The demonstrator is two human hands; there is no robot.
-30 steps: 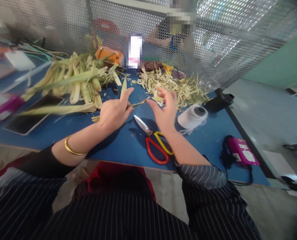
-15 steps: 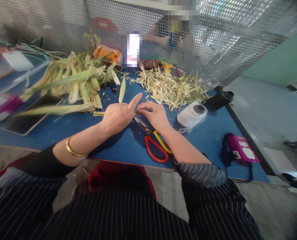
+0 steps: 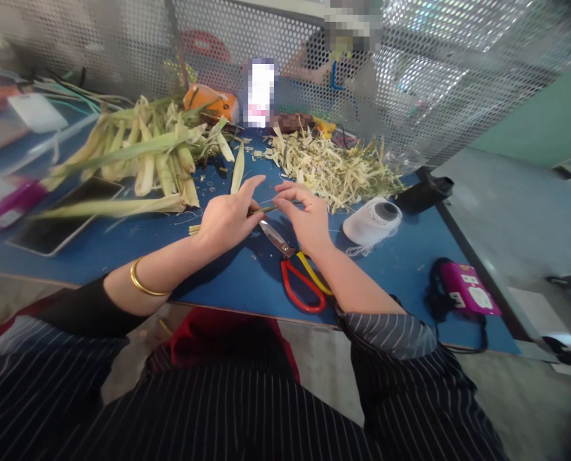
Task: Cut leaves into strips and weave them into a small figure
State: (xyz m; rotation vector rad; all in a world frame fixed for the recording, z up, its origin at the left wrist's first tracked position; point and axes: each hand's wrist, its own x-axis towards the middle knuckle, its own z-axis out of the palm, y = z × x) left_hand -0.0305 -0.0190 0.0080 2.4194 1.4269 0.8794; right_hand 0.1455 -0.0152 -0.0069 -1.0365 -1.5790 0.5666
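My left hand point(image 3: 228, 221) is closed around a thin greenish-brown strip of plant point(image 3: 267, 209), which sticks out past its thumb. My right hand point(image 3: 309, 214) pinches near the strip's free end, thumb against fingertips. Pale cut stalk ends point(image 3: 194, 229) show on the far side of the left wrist; whether they belong to the held piece is hidden. Just below the hands lie scissors point(image 3: 285, 248) with one red and one yellow handle, on the blue table point(image 3: 237, 291). A narrow pale leaf point(image 3: 238, 169) lies just beyond the left hand.
Long husk-like leaves point(image 3: 146, 153) are heaped at the left, over a dark tablet-like slab point(image 3: 64, 224). Shredded strips point(image 3: 328, 166) pile up behind the right hand. A white thread cone point(image 3: 369, 224), a black cylinder point(image 3: 427, 194) and a purple box point(image 3: 470, 288) stand right. Mesh point(image 3: 276, 32) rises behind.
My hands have drawn slightly apart, so a short length of the plant strip now shows between them. The raised left finger has lowered a little. The scissors have stayed put.
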